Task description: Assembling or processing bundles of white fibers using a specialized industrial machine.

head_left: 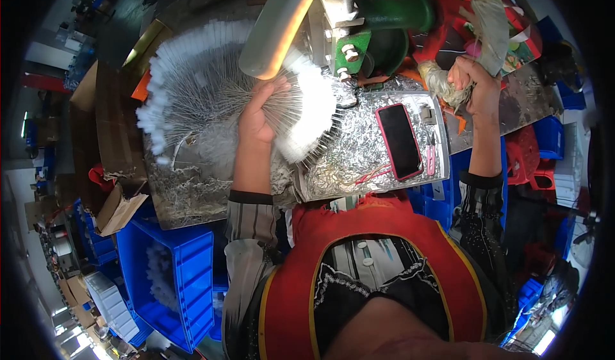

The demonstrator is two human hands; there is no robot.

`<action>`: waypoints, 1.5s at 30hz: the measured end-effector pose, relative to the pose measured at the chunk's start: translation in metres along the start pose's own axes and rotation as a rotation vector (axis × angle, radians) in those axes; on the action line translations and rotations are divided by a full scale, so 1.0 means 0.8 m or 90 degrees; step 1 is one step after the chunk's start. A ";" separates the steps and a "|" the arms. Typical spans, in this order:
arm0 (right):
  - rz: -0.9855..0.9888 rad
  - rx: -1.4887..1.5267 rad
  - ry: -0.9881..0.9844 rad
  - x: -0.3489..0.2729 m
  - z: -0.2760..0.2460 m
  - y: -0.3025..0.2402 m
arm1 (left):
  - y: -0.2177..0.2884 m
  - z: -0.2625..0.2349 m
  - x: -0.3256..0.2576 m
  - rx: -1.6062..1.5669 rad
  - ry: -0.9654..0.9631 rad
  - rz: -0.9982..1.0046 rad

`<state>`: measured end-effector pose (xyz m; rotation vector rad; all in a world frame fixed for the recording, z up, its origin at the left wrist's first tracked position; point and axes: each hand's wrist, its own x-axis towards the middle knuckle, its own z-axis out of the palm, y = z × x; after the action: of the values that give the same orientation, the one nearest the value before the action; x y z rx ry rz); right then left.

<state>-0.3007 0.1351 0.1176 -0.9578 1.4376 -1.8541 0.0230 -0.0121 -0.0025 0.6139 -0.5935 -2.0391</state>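
striped sleeves point(252, 224), yellow-edged red apron point(289, 296)

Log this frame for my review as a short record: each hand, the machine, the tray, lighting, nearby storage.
Left hand: among a fanned mass of white-tipped wire stems; the hand has its fingers partly hidden, so the grip is unclear
Right hand: closed around a wrapped lever; the hand is at its lower end
Machine: green-bodied, bolted press
Tray: the tray is strewn with silvery scraps, holding a red-cased smartphone, with a pink-handled cutter to its right
Lighting: lit lamp above the stems
Storage: blue bin, lower left
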 end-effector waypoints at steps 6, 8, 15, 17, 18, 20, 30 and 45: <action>0.060 -0.032 -0.033 0.010 -0.015 -0.014 | -0.005 0.007 0.002 -0.011 0.029 0.006; 0.067 -0.053 -0.035 0.013 -0.014 -0.019 | -0.004 0.006 0.003 -0.002 0.038 0.009; 0.080 -0.080 -0.025 0.013 -0.011 -0.026 | -0.005 0.012 0.004 0.022 0.081 0.027; 0.083 -0.091 -0.028 0.013 -0.008 -0.027 | -0.003 0.015 0.003 0.024 0.082 0.025; 0.085 -0.101 -0.030 0.013 -0.006 -0.027 | -0.002 0.016 0.002 0.026 0.081 0.024; 0.080 -0.095 -0.031 0.011 -0.004 -0.026 | -0.001 0.016 0.002 0.031 0.086 0.025; -0.208 0.028 -0.057 0.000 -0.013 0.071 | -0.005 0.015 0.007 0.018 0.067 0.044; 0.062 -0.013 -0.032 0.016 -0.025 -0.003 | -0.006 0.029 0.004 0.024 0.108 0.067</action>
<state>-0.3241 0.1362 0.1192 -0.9211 1.4497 -1.7363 0.0043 -0.0083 0.0120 0.7538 -0.5530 -1.8600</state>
